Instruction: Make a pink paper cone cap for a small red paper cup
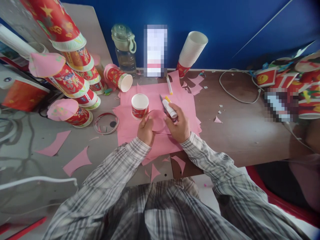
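My left hand [145,129] is closed on the edge of a round pink paper piece [158,120], holding it over the pink paper sheets [182,100] on the desk. My right hand [178,125] grips a white glue stick [169,108] with its tip pointing up and away, right beside the same paper piece. A red-and-white paper cup [139,106] stands upright just beyond my left hand. A white and yellow pen [169,85] lies further back on the pink paper.
Stacks of red paper cups [72,66] lie at the left, some with pink paper caps. A tape ring [106,122], water bottle [124,48], tilted cup stack [191,51], white cable [237,95] and pink scraps [77,161] surround the work spot. More cups [300,86] are piled at the right.
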`<state>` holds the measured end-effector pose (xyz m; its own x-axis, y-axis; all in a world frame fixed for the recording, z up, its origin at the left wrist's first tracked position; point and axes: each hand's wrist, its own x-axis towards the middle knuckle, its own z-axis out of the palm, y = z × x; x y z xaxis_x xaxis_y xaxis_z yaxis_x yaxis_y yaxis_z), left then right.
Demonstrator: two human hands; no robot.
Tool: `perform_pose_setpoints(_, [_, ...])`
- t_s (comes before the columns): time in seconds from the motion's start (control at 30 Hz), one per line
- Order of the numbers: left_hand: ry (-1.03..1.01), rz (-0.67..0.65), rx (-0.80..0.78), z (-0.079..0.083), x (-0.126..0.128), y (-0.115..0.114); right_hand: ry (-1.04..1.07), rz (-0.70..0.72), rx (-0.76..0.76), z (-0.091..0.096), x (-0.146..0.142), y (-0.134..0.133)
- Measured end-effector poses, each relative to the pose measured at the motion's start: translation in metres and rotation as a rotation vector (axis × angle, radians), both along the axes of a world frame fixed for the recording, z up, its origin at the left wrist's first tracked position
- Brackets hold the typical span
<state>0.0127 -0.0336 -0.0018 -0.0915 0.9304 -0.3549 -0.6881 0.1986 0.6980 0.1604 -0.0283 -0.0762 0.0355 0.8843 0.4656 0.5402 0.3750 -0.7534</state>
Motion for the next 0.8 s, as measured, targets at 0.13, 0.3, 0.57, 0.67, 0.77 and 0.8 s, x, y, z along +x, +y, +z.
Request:
perform_pose_setpoints(0.13, [-0.009,-0.097,0.044,0.0,-0.004,-0.002,0.013,-0.004,-0.01,0.002,0.004,0.003])
perform_pose_setpoints(0.3, [0.077,-0.176,0.127,0.002,-0.008,-0.004,0.028,0.058,-0.05,0.01,0.008,0.007])
perform_pose_setpoints(0.57, [0.153,-0.078,0.043,-0.01,-0.006,0.002,-0.096,-0.036,0.106,0.02,0.017,-0.004])
perform_pose_setpoints(0.67, [0.096,-0.054,0.021,-0.006,-0.007,0.003,-0.204,0.066,0.191,0.016,0.014,-0.009])
perform_pose_setpoints(0.77, [0.062,-0.056,0.015,-0.001,-0.007,0.002,-0.289,0.174,0.243,0.008,0.006,-0.01])
perform_pose_setpoints(0.8, [0.062,-0.049,-0.019,0.0,-0.007,0.002,-0.315,0.192,0.239,0.006,0.003,-0.01])
